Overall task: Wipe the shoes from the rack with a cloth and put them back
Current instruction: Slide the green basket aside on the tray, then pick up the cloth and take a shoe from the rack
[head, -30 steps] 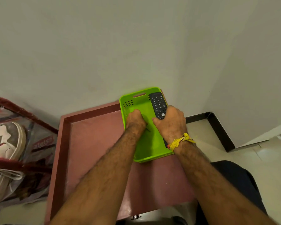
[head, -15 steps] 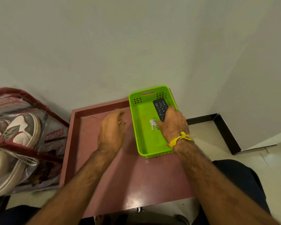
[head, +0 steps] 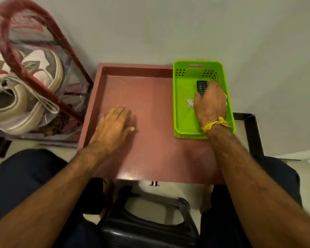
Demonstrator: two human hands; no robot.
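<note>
Under our flat, spread left hand (head: 113, 128) lies a reddish tray-top table (head: 150, 108) against the wall; shoes (head: 25, 90) sit racked further left. Our right hand (head: 210, 102) grips a remote (head: 201, 86) inside the green basket (head: 183, 120), keys (head: 190, 103) just beside its thumb.

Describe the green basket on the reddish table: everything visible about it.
The bright green rectangular plastic basket sits upright at the right rear corner of the reddish-brown rimmed table top, close to the pale wall. Its far end has a slot handle and two patches of small vent holes. Inside lie a black remote control and small silvery keys. The right hand, a yellow thread at its wrist, reaches in and rests on the remote.
</note>
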